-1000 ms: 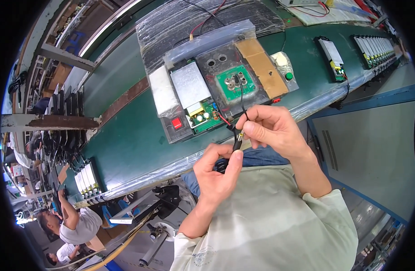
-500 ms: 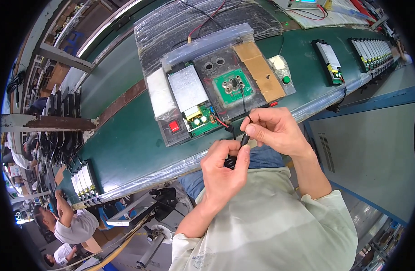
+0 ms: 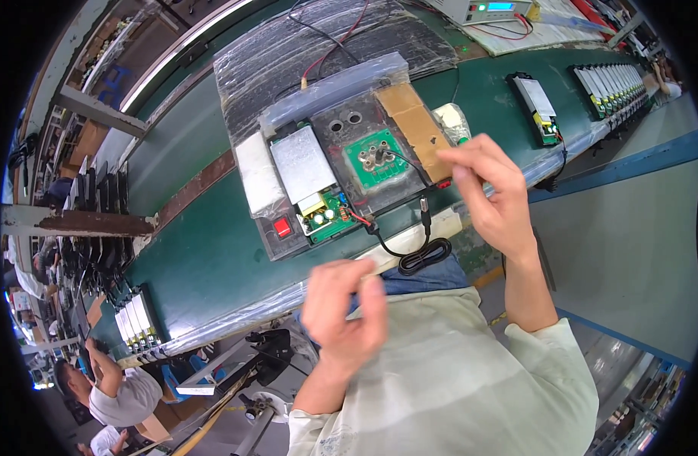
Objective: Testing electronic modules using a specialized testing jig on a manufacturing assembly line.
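Observation:
A coiled black cable (image 3: 425,258) lies at the bench's front edge, its barrel plug (image 3: 425,214) pointing away from me. It runs to an uncased power supply board (image 3: 303,163) with a silver metal cover, seated in a dark test fixture (image 3: 269,242). Left of the coil and apart from it is my left hand (image 3: 341,311), blurred, thumb and fingers apart with nothing visible between them. My right hand (image 3: 493,190) hovers by the fixture's right front corner, near a red switch (image 3: 443,184), thumb and forefinger slightly apart. A thin black lead (image 3: 410,162) extends from the green circuit board (image 3: 391,175).
Another red switch (image 3: 281,227) sits at the fixture's left front. More power supply boards (image 3: 611,90) stand in a row at right, with a single one (image 3: 537,106) nearer. Several others (image 3: 138,318) stand at left. A bench instrument (image 3: 490,9) is at the back.
Both hands have let go of the cable plug and the thin lead, which are now apart. My left hand has drawn back leftward; my right has moved up and right.

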Demonstrator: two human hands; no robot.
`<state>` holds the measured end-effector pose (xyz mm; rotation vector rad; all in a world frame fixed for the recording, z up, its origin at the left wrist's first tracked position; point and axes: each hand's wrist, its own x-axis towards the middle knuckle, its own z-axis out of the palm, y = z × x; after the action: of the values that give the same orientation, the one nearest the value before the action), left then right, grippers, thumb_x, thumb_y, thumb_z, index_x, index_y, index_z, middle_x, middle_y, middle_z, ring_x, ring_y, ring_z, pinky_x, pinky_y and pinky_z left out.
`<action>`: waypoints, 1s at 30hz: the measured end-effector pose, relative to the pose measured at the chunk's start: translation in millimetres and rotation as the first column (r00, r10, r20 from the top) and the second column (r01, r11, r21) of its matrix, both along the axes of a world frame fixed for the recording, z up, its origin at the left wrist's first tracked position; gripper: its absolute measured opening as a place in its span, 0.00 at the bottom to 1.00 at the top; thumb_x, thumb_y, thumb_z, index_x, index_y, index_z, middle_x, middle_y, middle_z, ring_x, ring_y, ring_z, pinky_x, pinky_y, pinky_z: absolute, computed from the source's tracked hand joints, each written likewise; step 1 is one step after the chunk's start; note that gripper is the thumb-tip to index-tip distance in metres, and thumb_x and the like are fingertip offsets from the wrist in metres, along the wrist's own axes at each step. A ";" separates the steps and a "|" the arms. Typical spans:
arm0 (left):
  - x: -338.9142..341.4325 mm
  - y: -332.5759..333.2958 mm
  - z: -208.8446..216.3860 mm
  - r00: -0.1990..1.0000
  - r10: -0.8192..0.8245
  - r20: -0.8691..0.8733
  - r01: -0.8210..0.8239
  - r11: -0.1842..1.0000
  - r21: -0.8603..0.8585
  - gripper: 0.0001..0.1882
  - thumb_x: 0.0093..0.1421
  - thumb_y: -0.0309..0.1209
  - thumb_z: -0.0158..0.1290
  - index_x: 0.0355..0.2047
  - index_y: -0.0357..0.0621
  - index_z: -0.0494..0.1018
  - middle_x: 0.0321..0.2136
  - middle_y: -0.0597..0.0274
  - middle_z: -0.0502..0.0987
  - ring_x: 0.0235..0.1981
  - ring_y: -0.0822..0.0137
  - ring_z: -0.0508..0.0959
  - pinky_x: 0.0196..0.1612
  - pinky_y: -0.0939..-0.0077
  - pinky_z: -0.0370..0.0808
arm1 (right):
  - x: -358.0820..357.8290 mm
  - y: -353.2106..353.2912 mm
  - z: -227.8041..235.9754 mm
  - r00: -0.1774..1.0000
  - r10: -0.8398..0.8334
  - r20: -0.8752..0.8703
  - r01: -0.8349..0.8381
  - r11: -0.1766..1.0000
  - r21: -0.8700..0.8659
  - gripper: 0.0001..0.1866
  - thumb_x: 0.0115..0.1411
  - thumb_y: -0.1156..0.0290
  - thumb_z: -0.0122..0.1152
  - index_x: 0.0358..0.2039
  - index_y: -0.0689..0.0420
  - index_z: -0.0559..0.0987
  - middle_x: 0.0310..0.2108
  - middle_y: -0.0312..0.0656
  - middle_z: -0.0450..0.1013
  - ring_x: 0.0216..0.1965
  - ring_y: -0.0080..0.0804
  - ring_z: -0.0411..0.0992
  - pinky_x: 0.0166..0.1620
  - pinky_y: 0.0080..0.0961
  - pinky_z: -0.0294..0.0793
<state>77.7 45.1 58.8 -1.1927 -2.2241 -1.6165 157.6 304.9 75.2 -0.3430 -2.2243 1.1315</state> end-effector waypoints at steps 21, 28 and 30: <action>-77.2 -47.3 -77.7 0.838 0.364 0.406 -0.464 0.867 0.181 0.20 0.81 0.24 0.50 0.68 0.31 0.75 0.61 0.48 0.82 0.62 0.61 0.80 0.69 0.65 0.74 | -16.6 65.8 -49.2 0.937 -0.268 0.224 0.291 0.954 -0.074 0.37 0.71 0.61 0.78 0.77 0.54 0.76 0.62 0.44 0.80 0.63 0.36 0.79 0.57 0.33 0.80; -80.3 -48.5 -79.2 0.828 0.345 0.443 -0.466 0.863 0.198 0.22 0.84 0.30 0.49 0.70 0.28 0.74 0.63 0.49 0.80 0.65 0.59 0.79 0.71 0.64 0.73 | 19.4 138.2 -87.2 0.849 -0.476 0.231 0.444 0.878 0.176 0.36 0.77 0.47 0.69 0.68 0.68 0.79 0.68 0.58 0.76 0.69 0.57 0.76 0.72 0.46 0.74; -81.1 -50.5 -81.0 0.837 0.388 0.385 -0.472 0.869 0.151 0.22 0.84 0.30 0.50 0.70 0.28 0.74 0.64 0.49 0.79 0.65 0.60 0.79 0.71 0.64 0.73 | 35.1 168.9 -91.3 0.798 -0.549 0.248 0.465 0.824 0.324 0.34 0.76 0.51 0.69 0.66 0.70 0.80 0.66 0.61 0.77 0.68 0.58 0.76 0.72 0.46 0.75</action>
<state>-3.4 -5.3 -22.2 -0.3169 -2.1793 -1.9211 192.8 473.8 -16.0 -1.0253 -2.3069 0.5188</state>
